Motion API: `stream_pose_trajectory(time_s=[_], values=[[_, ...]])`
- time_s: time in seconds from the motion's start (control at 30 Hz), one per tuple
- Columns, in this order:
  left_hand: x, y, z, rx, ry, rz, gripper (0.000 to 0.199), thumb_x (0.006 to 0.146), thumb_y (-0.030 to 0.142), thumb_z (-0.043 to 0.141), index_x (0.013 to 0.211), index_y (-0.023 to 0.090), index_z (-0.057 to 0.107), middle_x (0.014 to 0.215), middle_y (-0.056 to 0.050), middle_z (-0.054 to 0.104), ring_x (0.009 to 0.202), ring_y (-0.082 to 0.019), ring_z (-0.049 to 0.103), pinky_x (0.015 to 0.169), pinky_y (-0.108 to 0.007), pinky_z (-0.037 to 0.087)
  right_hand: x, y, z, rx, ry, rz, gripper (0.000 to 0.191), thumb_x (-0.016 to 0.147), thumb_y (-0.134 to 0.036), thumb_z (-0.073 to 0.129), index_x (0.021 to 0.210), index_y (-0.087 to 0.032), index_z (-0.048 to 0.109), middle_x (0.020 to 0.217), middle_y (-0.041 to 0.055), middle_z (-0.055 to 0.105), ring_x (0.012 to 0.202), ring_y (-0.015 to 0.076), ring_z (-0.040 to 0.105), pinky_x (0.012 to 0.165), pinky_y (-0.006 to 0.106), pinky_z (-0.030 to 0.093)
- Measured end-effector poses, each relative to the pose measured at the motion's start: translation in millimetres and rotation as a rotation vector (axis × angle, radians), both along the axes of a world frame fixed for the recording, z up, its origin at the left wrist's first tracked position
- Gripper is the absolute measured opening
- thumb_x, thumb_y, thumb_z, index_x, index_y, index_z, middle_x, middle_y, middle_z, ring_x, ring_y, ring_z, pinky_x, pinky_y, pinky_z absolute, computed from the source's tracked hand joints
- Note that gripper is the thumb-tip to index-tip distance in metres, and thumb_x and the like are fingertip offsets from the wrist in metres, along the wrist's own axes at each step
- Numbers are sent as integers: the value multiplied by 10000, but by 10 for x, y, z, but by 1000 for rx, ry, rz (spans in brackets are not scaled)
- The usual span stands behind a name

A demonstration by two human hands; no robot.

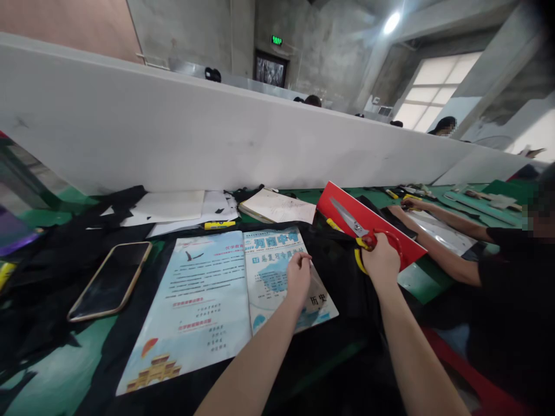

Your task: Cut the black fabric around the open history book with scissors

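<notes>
My right hand (381, 260) is closed on a pair of scissors (349, 219) with red and yellow handles. Their metal blades point up and left across a red sheet or folder (368, 216). Over the right page of an opened-out printed booklet (208, 289), my left hand (300, 280) has its fingers curled together. A small dark bit shows at those fingertips, too small to name. Black cloth (342, 277) lies under the booklet and around the scissors.
A phone (110, 280) lies left of the booklet. Behind are a yellow marker-like stick (219, 225), white papers (173, 205) and a thick notebook (277, 205). A white partition (217, 138) bounds the green table. On the right, a co-worker's arms (451, 231) reach over the table.
</notes>
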State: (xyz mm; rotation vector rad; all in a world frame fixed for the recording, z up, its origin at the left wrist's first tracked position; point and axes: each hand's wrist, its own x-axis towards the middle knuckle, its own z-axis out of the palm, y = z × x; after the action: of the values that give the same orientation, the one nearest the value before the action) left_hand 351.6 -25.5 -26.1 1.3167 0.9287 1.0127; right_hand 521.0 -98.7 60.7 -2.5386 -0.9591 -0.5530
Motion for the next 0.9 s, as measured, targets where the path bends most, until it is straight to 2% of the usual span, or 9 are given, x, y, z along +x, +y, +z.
stream_pose_trajectory(time_s=[0.13, 0.2, 0.3, 0.43, 0.57, 0.7, 0.9], values=[[15, -43, -9, 63, 39, -79, 165, 774, 149, 431, 754, 207, 584, 626, 26, 540, 605, -129, 528, 576, -234, 381, 17, 186, 101, -6, -273, 92, 244, 830, -198, 469, 1058, -161, 546, 905, 112, 595, 903, 258, 560, 672, 298, 376], [16, -49, -14, 81, 54, -91, 172, 772, 145, 430, 759, 208, 590, 642, 21, 558, 634, -136, 542, 601, -241, 388, 11, 310, 127, -66, -290, 96, 238, 836, -178, 453, 1058, -153, 534, 869, 107, 598, 874, 259, 574, 671, 304, 383], [8, -40, -17, 85, 66, -89, 186, 789, 150, 407, 767, 208, 582, 665, 16, 575, 664, -140, 558, 634, -249, 404, 7, 491, 98, -145, -170, 46, 255, 835, -193, 457, 1081, -139, 497, 889, 124, 617, 821, 276, 606, 669, 334, 411], [-8, -32, -9, 84, 76, -91, 195, 803, 156, 393, 777, 212, 578, 676, 13, 586, 674, -142, 571, 638, -252, 415, 16, 626, -103, -120, 157, 33, 274, 798, -194, 516, 1057, -109, 483, 986, 202, 613, 965, 336, 596, 802, 413, 424], [-13, -30, 9, 75, 87, -78, 194, 796, 149, 398, 780, 215, 580, 668, 13, 593, 668, -146, 577, 640, -255, 423, 5, 582, -346, -46, 347, 115, 215, 758, -222, 572, 949, -139, 519, 926, 171, 633, 940, 324, 611, 827, 424, 428], [-6, -17, 29, 61, 92, -57, 194, 800, 144, 399, 785, 215, 579, 651, 12, 588, 651, -149, 573, 635, -257, 427, -69, 424, -501, 141, 480, 231, 179, 784, -312, 540, 917, -194, 522, 884, 88, 643, 872, 251, 627, 799, 375, 459], [-37, -38, 65, 53, 99, -26, 173, 814, 152, 405, 826, 219, 565, 693, 8, 593, 677, -152, 581, 666, -265, 433, -247, 310, -738, 447, 651, 419, 251, 801, -363, 442, 1008, -223, 464, 1055, 55, 631, 859, 176, 636, 742, 340, 505]])
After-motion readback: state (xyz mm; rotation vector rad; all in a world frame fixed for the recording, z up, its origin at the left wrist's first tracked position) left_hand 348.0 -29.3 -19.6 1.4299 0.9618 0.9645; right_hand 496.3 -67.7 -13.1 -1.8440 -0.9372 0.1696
